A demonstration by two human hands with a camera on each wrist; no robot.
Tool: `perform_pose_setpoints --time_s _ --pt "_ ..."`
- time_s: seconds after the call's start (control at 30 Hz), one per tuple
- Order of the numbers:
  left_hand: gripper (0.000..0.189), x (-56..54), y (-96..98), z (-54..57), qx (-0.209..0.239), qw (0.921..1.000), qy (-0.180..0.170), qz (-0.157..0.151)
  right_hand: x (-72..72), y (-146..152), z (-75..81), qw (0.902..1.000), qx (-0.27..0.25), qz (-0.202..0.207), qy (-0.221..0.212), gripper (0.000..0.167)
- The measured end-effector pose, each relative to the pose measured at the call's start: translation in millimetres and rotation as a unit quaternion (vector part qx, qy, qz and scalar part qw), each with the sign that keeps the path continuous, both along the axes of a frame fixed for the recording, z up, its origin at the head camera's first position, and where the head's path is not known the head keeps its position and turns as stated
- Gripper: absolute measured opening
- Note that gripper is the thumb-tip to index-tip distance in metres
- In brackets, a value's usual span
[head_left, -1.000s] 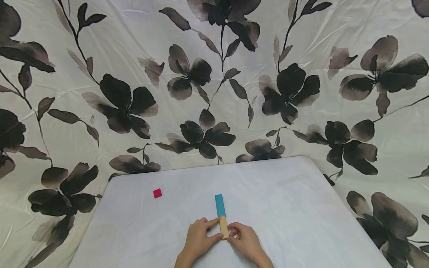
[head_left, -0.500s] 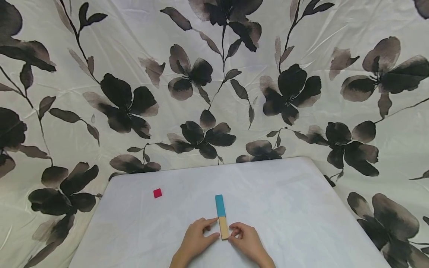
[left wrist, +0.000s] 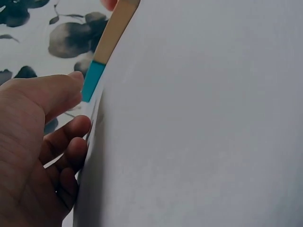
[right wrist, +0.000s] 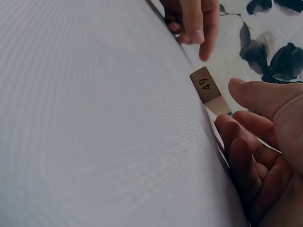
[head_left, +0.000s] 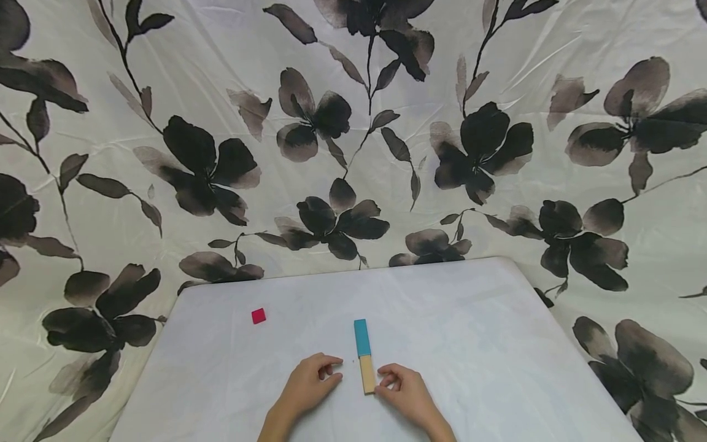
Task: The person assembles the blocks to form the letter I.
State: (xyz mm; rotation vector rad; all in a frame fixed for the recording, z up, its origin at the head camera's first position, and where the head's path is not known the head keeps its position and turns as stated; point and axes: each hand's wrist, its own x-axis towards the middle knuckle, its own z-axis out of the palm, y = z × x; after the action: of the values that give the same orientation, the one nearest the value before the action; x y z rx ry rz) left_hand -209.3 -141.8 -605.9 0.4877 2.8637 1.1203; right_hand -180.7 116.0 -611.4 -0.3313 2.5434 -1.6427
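Observation:
A blue rectangular block (head_left: 361, 337) and a plain wooden block (head_left: 367, 376) lie end to end on the white table, forming one straight line away from me. In the right wrist view, the near end of the wooden block (right wrist: 204, 86) shows a printed dark number. My left hand (head_left: 311, 382) is off to the left of the blocks, fingers loosely bent, with a gap between it and them. Close along the right side of the wooden block is my right hand (head_left: 405, 393), its thumb tip right at the block's near end. Thumb and fingers stand apart around nothing.
A small red block (head_left: 258, 316) sits farther back on the left of the white tabletop (head_left: 469, 344). Behind the table's far edge hangs a pale cloth (head_left: 397, 202) with dark flower print.
My left hand has let go of the wooden block and moved away to the left. The right hand has eased slightly off its side and stays near. Both blocks keep their place.

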Motion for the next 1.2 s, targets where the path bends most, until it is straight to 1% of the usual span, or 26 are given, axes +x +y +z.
perform_pose_setpoints --time_s 0.2,0.3,0.53,0.6,0.77,0.9,1.0,1.2 --pt "0.025 -6.1 -11.4 1.8 -0.016 0.9998 0.004 0.01 -0.5 0 3.2 1.0 0.001 -0.001 0.008 0.032" --pt "0.024 -8.7 -18.6 3.0 -0.017 0.9997 0.005 0.018 -0.4 0 3.4 1.0 -0.001 -0.002 0.007 0.032" --pt "0.021 -15.8 -39.8 4.5 -0.015 0.9988 0.028 0.037 -1.3 1 2.4 1.0 0.001 -0.005 -0.002 0.03" --pt "0.02 -18.3 -46.3 4.8 -0.019 0.9986 0.027 0.041 -0.9 1 2.2 1.0 -0.001 -0.004 -0.002 0.03" --pt "0.021 -24.3 -60.1 7.4 -0.024 0.9985 -0.002 0.048 -0.2 1 1.3 0.9999 -0.008 -0.006 -0.009 0.029" --pt "0.021 -28.5 -70.7 8.4 -0.036 0.9968 -0.018 0.069 -0.2 1 0.4 0.9998 -0.014 -0.006 -0.012 0.029" --pt "0.02 -30.4 -79.3 8.2 -0.047 0.9954 -0.016 0.082 -0.3 1 0.3 0.9999 -0.014 -0.005 -0.009 0.028" --pt "0.019 -33.2 -95.2 8.1 -0.062 0.9933 -0.01 0.097 0.0 2 0.0 0.9999 -0.013 -0.005 0.0 0.028"
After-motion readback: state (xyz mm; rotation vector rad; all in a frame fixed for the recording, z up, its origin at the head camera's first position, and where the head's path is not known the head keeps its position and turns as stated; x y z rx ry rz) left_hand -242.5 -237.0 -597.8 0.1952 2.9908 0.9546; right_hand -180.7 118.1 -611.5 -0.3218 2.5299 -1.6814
